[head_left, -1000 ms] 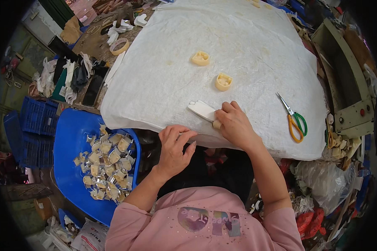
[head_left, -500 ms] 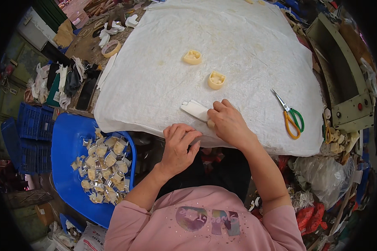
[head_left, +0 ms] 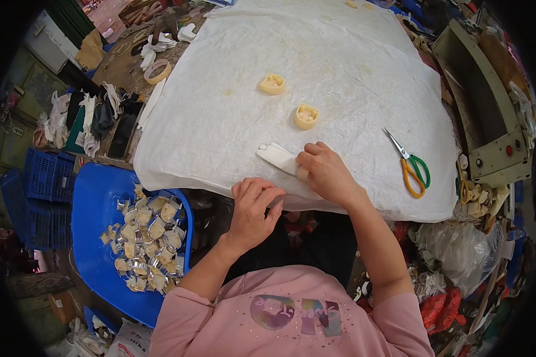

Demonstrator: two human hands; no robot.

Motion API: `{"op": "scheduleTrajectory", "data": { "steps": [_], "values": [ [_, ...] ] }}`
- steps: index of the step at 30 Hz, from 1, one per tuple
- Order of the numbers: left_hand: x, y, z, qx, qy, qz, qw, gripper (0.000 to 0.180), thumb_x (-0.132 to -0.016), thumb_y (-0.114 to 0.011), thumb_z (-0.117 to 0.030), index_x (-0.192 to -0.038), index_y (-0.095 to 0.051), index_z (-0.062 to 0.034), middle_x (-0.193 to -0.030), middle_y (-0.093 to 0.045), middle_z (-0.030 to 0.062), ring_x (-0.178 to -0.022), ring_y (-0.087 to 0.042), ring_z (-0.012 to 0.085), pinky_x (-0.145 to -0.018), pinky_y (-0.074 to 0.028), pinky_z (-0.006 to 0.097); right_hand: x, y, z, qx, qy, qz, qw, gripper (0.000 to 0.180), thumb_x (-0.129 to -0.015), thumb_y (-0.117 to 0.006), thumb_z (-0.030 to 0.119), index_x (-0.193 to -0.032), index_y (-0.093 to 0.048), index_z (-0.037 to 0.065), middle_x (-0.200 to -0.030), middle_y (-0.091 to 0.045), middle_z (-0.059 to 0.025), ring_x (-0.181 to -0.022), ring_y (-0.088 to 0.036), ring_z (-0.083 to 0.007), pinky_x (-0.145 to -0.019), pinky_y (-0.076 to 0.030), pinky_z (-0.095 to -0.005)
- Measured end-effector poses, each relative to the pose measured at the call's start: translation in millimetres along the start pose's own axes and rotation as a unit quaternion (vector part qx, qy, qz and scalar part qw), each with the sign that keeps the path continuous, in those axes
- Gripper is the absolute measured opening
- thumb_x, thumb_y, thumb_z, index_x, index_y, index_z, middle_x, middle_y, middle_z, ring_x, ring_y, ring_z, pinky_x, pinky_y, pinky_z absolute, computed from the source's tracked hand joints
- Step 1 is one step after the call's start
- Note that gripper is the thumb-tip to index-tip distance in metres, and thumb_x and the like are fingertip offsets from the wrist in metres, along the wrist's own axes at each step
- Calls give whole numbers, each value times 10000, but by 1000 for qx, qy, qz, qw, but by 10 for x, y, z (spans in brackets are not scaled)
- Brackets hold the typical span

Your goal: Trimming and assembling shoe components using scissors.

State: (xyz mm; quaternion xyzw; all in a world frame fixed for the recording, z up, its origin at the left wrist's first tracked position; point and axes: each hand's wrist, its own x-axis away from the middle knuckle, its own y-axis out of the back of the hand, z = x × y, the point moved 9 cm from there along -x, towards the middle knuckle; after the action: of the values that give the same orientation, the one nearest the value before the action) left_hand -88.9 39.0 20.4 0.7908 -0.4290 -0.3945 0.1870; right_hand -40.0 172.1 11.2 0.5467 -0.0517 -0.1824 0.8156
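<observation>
A flat white strip [head_left: 278, 158] with a notched end lies at a slant near the front of the cloth-covered table [head_left: 220, 122]. My right hand [head_left: 327, 175] is closed over its near end, and a cream-coloured bit shows under the fingers. My left hand [head_left: 255, 205] rests at the table's front edge, its fingers bent and its thumb apart, with nothing visible in it. Farther back sit two hollow cream pieces, one rounded piece [head_left: 305, 117] nearer and one more angular piece [head_left: 272, 84] beyond it. Scissors [head_left: 408, 163] with green and orange handles lie to the right.
At the lower left, a blue tub [head_left: 95, 238] contains many cream-and-metal parts [head_left: 146, 241]. A tape roll [head_left: 157, 71] sits on the left bench. A grey-green metal housing [head_left: 488, 113] stands at the right, above clear plastic bags [head_left: 461, 253].
My right hand stays on the white strip with only a slight shift of the fingers. My left hand keeps almost the same place at the table edge.
</observation>
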Motion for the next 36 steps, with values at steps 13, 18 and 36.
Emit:
{"op": "scheduleTrajectory", "data": {
  "steps": [13, 18, 36],
  "values": [
    [28, -35, 41, 7, 7, -4, 1000, 223, -678, -668, -38, -894, -630, -79, -921, -569, 63, -909, -525, 255, -839, -355, 368, 116, -29, 96, 22, -23, -84, 996, 138, -707, -562, -25, -838, -595, 6, -938, -521, -148, -907, -504, -324, -777, -458, -378],
    [31, -26, 39, -6, 5, -5, 1000, 239, -667, -672, -26, -898, -627, -69, -931, -566, 77, -910, -527, 259, -841, -360, 374, 156, 10, 121, 23, -33, -122, 992, 137, -688, -571, -22, -814, -590, 29, -930, -527, -133, -889, -505, -306, -761, -458, -361],
    [-79, -341, -41, -77, -59, 33, 995, 523, -646, -693, -30, -1150, -556, -62, -1200, -542, 106, -1123, -509, 283, -933, -370, 395, 353, -39, -393, -261, -97, -175, 944, 222, -740, -517, -78, -927, -581, 24, -886, -577, -138, -847, -541, -314, -753, -447, -368]
  ]
}}
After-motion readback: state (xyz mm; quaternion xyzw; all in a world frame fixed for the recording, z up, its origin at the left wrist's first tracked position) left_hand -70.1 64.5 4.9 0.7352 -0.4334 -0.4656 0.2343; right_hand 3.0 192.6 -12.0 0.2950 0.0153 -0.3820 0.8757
